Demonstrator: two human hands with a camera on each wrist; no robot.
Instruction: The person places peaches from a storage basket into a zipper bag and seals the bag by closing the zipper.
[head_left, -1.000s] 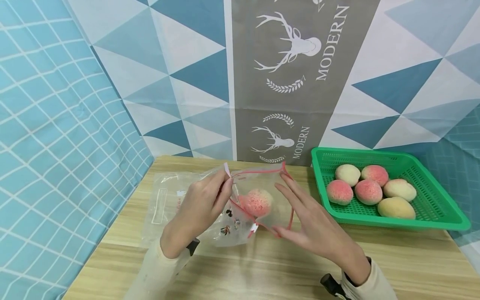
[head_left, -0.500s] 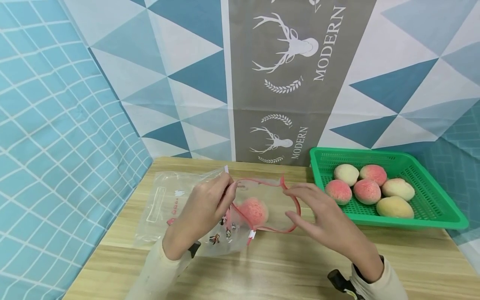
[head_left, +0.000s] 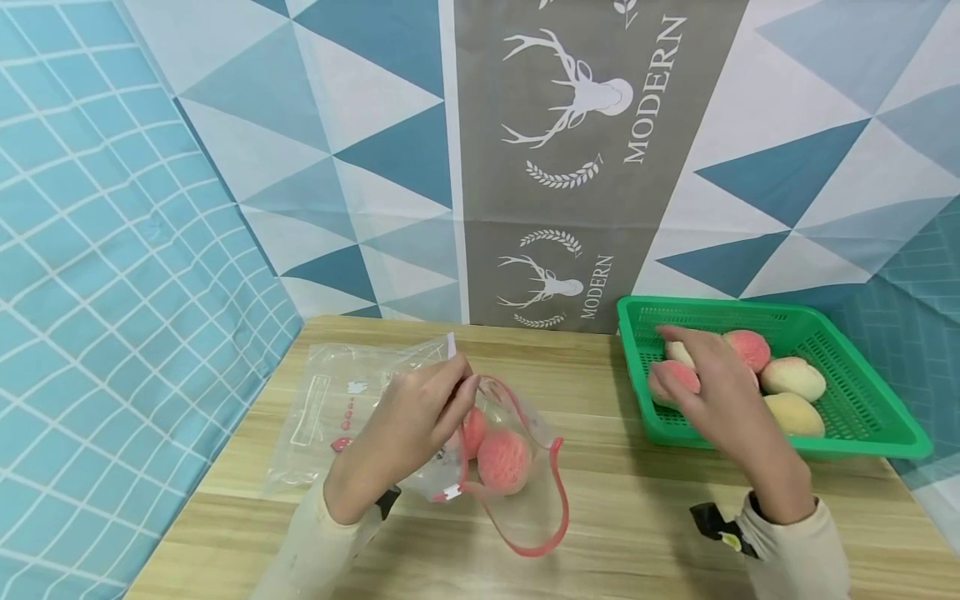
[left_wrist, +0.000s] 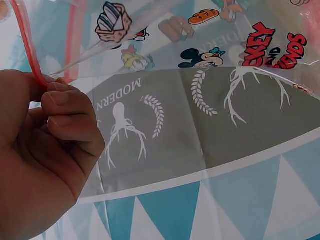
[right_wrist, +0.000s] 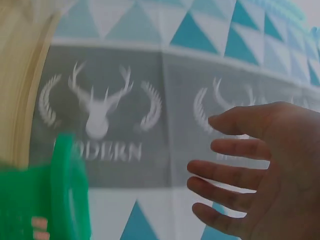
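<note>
My left hand [head_left: 423, 421] pinches the red-edged rim of a clear zip bag [head_left: 553, 500], its mouth gaping to the right. Inside the bag sit two pink peaches [head_left: 504, 461]. In the left wrist view the thumb and fingers grip the red zip strip [left_wrist: 31, 47], and cartoon prints show on the plastic. My right hand [head_left: 720, 392] hovers over the left part of a green basket [head_left: 877, 417], fingers spread and holding nothing. Under it a pink peach [head_left: 667, 385] shows beside the thumb. The right wrist view shows the basket's rim [right_wrist: 62, 185] below the loose fingers.
Also in the basket are a red peach [head_left: 748, 348], a pale peach [head_left: 795, 379] and a yellow fruit [head_left: 793, 414]. The bag's flat end [head_left: 296, 433] lies on the wooden table [head_left: 600, 533]. A patterned backdrop [head_left: 555, 192] rises behind the table.
My right hand has let go of the bag's rim and moved right, over the basket. The bag's free edge has sagged toward the table's front. The left hand keeps its pinch.
</note>
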